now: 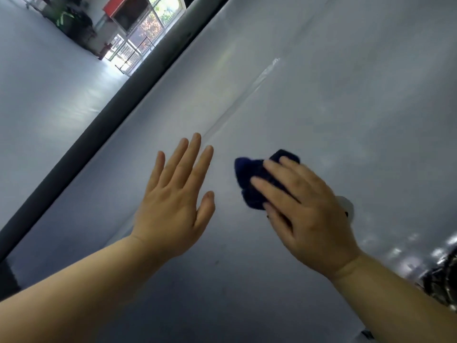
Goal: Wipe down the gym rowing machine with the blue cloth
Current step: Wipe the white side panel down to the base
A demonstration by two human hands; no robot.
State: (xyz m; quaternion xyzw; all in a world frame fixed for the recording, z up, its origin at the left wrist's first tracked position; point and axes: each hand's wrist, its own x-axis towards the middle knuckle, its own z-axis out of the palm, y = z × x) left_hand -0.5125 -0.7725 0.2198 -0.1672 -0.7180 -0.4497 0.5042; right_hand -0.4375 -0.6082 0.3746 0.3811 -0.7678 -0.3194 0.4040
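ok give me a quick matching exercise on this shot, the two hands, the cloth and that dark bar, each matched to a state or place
Column one:
1. left hand
2. right hand
3. crumpled dark blue cloth
4. long dark grey bar

Column two:
A. runs diagonally from lower left to the top of the view
B. bunched under the fingers, pressed on the pale grey surface
C. open and flat, fingers spread, holding nothing
D. lies on top of the cloth

Pairs: 1-C, 2-D, 3-B, 4-A
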